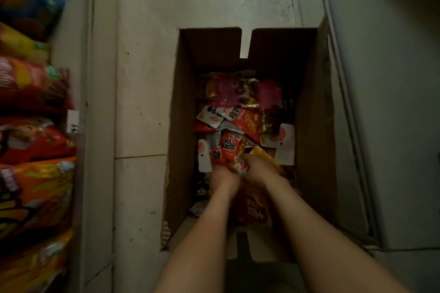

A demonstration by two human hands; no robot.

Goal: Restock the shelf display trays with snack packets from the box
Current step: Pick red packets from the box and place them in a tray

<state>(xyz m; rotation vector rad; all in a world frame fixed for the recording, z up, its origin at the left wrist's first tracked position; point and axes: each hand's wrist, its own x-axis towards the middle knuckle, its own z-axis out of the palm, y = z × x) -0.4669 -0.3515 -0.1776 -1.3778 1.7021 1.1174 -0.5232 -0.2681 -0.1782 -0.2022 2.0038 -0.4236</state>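
While the box [183,126] sits on dim pale floor tiles [142,83], left hand [223,179] and right hand [258,170] each clutch red packets [229,146]

Fingertips of left hand [223,179] beneath packets [229,147]

Head-worn camera, aimed steeply down, close over box [183,126]

Snack packets [238,123] in box [183,126]; shelf bags [35,93] left.
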